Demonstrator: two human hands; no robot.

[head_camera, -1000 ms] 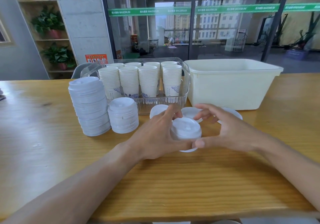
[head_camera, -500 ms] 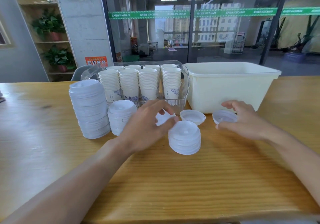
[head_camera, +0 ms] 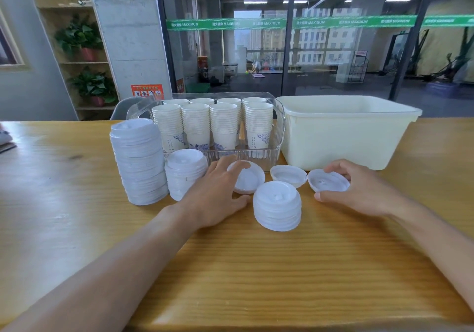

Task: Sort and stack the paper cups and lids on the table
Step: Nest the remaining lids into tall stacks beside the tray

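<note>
My left hand (head_camera: 218,193) lies over a loose lid (head_camera: 247,180), fingers curled across its far edge and thumb at its near rim, so I am gripping it, though it looks not yet lifted off the surface (head_camera: 230,267). My right hand (head_camera: 359,190) holds a second loose lid (head_camera: 328,181), fingers hooked over its back edge and thumb pressed in at the front; that lid shows its hollow side up. Between my two hands, a little nearer to me, stands the short lid stack (head_camera: 277,206), dome side up, and this is what the next move turns on, I judge: it lies just to the right of my left hand and to the left of my right, with the left-hand lid almost touching its top rim, so the left hand has the shorter way. A third loose lid (head_camera: 288,176) rests hollow side up behind the short stack, between the other two and held by neither hand. Farther left stand a medium lid stack (head_camera: 186,172) and a tall lid stack (head_camera: 139,159), close beside each other. Behind them the clear tray (head_camera: 278,136) holds the nested paper cups (head_camera: 223,123) in upright columns, and a cream bin (head_camera: 346,131) sits to its right.
</note>
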